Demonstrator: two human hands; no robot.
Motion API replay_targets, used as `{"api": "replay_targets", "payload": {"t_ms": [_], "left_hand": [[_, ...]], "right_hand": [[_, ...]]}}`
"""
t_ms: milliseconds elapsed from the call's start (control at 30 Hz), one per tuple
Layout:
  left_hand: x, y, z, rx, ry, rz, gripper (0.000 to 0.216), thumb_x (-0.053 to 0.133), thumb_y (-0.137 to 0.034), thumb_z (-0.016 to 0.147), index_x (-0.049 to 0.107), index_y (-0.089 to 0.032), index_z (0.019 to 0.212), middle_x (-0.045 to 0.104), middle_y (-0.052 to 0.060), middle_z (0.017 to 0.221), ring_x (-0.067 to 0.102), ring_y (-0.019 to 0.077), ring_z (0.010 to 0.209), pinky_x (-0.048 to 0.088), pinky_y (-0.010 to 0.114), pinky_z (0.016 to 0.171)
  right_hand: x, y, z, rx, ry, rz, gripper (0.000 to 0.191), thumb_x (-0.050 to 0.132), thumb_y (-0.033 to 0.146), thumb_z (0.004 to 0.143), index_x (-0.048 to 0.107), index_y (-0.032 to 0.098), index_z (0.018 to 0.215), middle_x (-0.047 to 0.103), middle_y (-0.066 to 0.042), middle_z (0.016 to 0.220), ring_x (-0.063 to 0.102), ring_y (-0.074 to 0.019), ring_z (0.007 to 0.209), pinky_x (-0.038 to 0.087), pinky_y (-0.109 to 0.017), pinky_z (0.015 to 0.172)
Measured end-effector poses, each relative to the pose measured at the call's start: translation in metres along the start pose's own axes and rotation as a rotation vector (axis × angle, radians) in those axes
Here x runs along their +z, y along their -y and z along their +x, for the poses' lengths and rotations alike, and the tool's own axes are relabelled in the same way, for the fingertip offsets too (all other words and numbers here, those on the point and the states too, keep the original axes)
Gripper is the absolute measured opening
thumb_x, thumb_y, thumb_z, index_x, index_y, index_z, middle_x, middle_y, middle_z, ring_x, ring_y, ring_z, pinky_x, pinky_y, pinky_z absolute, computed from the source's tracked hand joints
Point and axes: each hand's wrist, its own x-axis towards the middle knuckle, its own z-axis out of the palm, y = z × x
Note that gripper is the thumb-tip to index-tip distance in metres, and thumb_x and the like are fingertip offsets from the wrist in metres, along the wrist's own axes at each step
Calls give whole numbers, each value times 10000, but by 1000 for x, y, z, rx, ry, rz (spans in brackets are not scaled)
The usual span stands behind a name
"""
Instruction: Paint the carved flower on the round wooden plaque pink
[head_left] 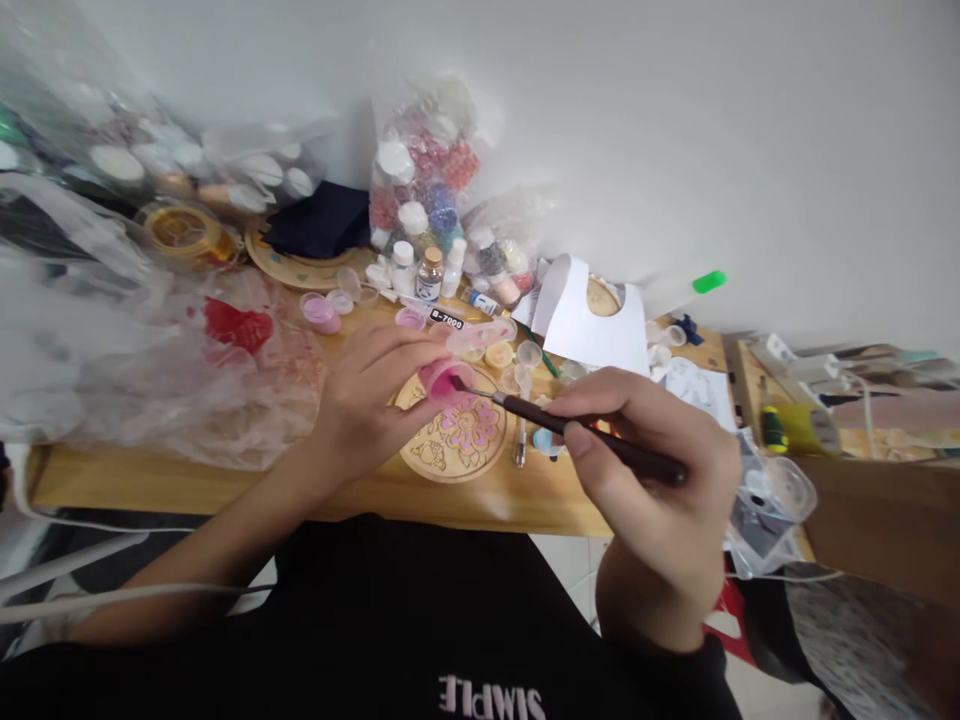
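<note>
My left hand is closed around a small pink pot, holding it tilted just above a round wooden disc carved with a flower partly filled in pink and purple. My right hand pinches a dark-handled thin tool like a pen. Its metal tip reaches into the mouth of the pink pot. The disc lies flat near the front edge of the wooden table.
Small open pots, little bottles and a glue tube crowd the table behind the disc. Bags of beads stand at the wall, clear plastic bags lie left, white paper and a clear box right.
</note>
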Motion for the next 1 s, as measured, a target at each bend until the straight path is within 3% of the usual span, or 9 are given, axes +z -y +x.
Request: {"api": "replay_targets", "payload": {"t_ms": [133,233,433,700,1000], "left_hand": [[-1,1,-1,4,15,34,169,744,-343,1027,693,-257,1163,778,22,1076,727,207,980,609,368,853],[-3,2,-1,-16,43,65,134,700,-353,1051,700,-272,1158,778,13,1085,737,205,986,621,374,863],[-4,4,0,-3,59,77,176,773,-351,1010,698,-252,1134,783,31,1058,748,211,957,626,365,833],[-1,4,-3,-74,81,11,196,793,-289,975,721,-320,1155,784,22,1084,759,254,1015,635,420,874],[0,4,-3,-67,66,27,170,763,-303,984,694,-279,1138,779,24,1043,756,236,982,637,391,854]], "right_hand": [[2,-13,8,152,27,120,157,667,106,818,762,229,839,722,33,716,640,-119,596,476,-245,515],[8,-31,12,261,-30,229,108,677,160,782,763,224,780,690,35,631,593,-114,523,429,-242,466],[23,-59,6,389,-111,421,96,676,199,725,766,232,727,687,28,595,608,-131,523,469,-268,498],[29,-63,0,442,-153,543,111,694,194,702,792,247,710,702,27,590,613,-136,507,468,-275,494],[30,-59,0,495,-154,565,65,682,262,686,743,247,701,675,30,561,586,-146,484,448,-289,472]]}}
